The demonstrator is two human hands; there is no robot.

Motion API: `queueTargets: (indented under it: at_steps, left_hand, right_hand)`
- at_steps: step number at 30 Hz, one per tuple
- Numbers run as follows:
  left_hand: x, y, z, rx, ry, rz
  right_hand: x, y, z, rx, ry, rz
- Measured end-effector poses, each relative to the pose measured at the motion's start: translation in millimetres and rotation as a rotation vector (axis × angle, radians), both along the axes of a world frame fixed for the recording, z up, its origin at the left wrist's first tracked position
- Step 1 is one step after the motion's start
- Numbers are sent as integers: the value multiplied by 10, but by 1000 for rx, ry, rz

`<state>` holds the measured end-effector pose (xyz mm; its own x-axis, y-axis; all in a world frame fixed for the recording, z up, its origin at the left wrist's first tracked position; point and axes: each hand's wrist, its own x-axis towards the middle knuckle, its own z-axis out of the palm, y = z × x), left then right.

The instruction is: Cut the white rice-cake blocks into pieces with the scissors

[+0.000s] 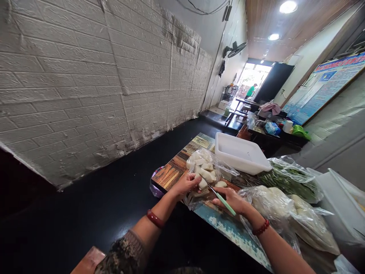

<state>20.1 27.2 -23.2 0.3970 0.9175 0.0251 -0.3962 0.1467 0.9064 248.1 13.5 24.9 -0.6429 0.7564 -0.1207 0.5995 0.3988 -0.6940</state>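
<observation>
My left hand (188,185) is closed on a pale white chunk (202,184), whose exact kind I cannot make out. My right hand (231,201) grips a small knife by its light green handle (226,204). The narrow blade (210,187) points toward the chunk, close to the left fingers; whether it touches is unclear. Just beyond the hands, more white pieces (207,166) lie in an open clear plastic bag (196,155). One flat white piece (221,184) rests by the right fingertips.
A white plastic tub (242,163) stands at the table's (168,176) far side. To the right are a clear bag of pale lumps (273,203), bagged green leaves (293,182) and a white container (339,201). A brick-patterned wall (114,76) runs along the left. A person in green (251,91) is far off.
</observation>
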Motion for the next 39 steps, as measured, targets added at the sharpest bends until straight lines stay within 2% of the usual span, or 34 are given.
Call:
queueTargets:
  at_steps: [7,12,19,25,29,33,39]
  left_hand:
    - [-41,27,3,-26,76,-54]
    - [-35,22,17,-75,78,-54]
    - [-21,46,82,-29,157,-87]
    - [-49,70,127,2,203,-97]
    - [-53,87,120,-6,219,-77]
    - [-72,71,148,2,254,-35]
    - [-205,-37,262,-16,249,49]
  right_hand:
    - [68,21,-103,6,133,-2]
    - [119,56,-169,5,107,-1]
    - [118,153,-119,29,7,42]
    - [162,247,-236,-74,152,94]
    - [189,270,-315,-194,227,70]
    - [159,247,-275,-243,220,41]
    - [60,235,-189,-113,105,-88]
